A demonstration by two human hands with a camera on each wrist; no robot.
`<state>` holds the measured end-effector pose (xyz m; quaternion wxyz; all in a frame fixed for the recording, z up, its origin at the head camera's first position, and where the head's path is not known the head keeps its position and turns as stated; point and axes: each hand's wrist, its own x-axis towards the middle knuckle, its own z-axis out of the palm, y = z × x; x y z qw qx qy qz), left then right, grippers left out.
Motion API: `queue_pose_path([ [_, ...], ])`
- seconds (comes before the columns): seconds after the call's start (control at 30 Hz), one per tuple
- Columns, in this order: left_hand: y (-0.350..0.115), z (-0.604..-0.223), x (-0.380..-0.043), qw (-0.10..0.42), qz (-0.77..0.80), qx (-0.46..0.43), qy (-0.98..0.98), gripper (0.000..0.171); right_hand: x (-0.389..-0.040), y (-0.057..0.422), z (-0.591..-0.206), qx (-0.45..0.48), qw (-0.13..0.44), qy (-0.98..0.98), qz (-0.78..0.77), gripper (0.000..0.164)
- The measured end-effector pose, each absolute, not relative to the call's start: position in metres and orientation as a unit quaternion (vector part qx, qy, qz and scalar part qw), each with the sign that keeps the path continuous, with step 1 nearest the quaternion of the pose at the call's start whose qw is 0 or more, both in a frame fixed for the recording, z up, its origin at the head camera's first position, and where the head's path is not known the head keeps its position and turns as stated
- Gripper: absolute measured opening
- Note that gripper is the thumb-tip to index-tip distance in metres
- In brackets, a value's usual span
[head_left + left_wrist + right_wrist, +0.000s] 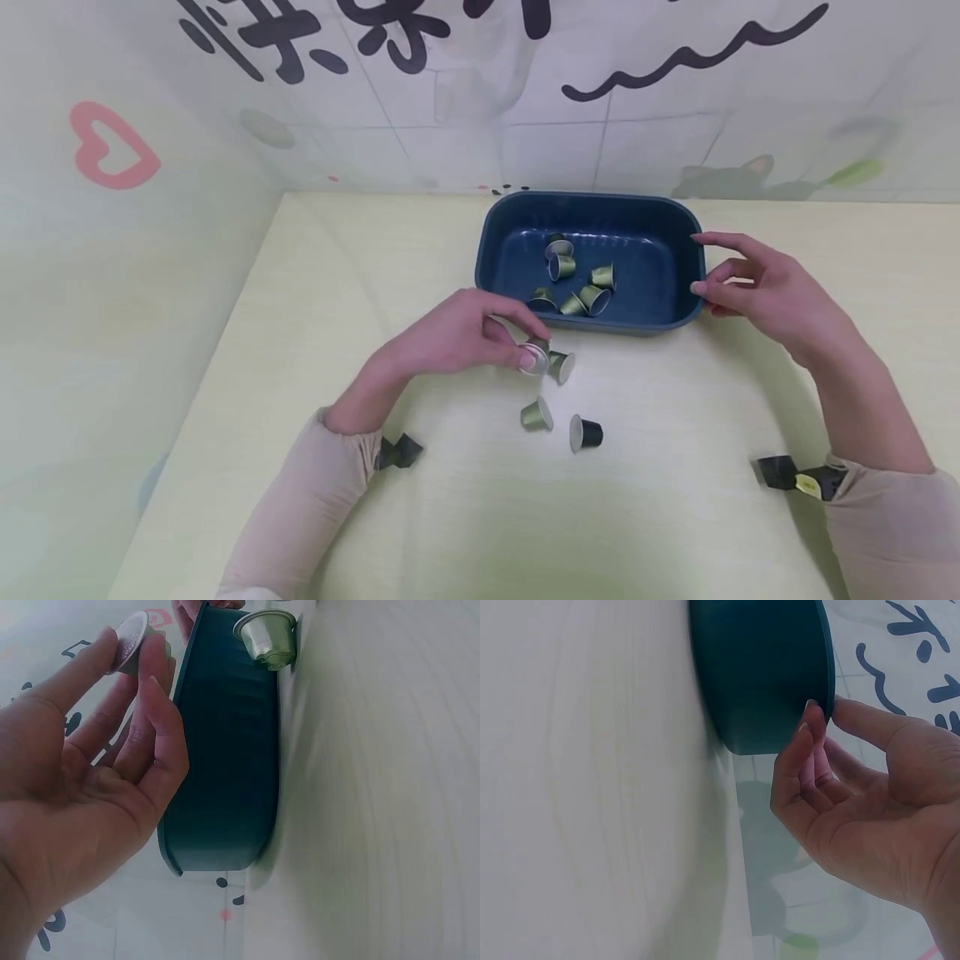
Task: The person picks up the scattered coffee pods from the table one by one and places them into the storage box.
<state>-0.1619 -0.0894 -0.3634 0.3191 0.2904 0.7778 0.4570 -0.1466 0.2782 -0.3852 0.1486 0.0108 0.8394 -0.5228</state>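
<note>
My left hand (465,333) pinches a coffee capsule (133,639) between thumb and fingertips, its pale foil lid showing. It is held just in front of the near wall of a dark blue plastic bin (637,323). At the bin's right end, my right hand (772,292) holds the rim between thumb and fingers. Several green capsules (595,298) lie tumbled inside the bin, mostly toward its left half. Close beside the held capsule, a green capsule (562,368) lies on the table. Nearer to me lie another green capsule (536,415) and a black capsule (591,433), both on their sides.
The pale wooden table (480,517) ends at a wall (420,150) with printed characters and drawings, right behind the bin. Another wall (90,333) runs along the left side. Both wrists wear dark straps with small devices.
</note>
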Motion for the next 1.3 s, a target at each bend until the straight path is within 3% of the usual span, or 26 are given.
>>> queue_pose_path([
  [0.23, -0.088, -0.36, -0.168, 0.285, 0.48, 0.288, 0.778, 0.029, -0.147, 0.276, -0.38, 0.01, 0.14, 0.837, -0.53, 0.057],
  [1.3, -0.078, -0.351, -0.193, 0.227, 0.514, 0.266, 0.783, 0.033, -0.144, 0.276, -0.383, 0.015, 0.143, 0.838, -0.526, 0.058],
])
